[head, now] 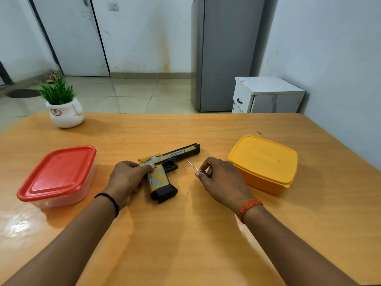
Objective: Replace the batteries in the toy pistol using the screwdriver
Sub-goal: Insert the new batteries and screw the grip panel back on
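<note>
Two hands work at frame centre; the left hand point(128, 178) grips the yellow-and-black plastic toy pistol point(168, 169) flat on the wooden table point(185, 234), probably steadying it; the right hand point(219, 178) pinches the thin metal screwdriver point(192, 165), aiming at it.

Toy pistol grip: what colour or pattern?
Yellow with grey camouflage patches on the toy pistol, and a black magazine base; only the head view shows it.

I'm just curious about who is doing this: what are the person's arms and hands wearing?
Both forearms are bare, with no sleeves and no gloves in view. The left hand has a thin black band around its wrist. The right hand has a bundle of orange-red threads wound around its wrist. No rings show.
</note>
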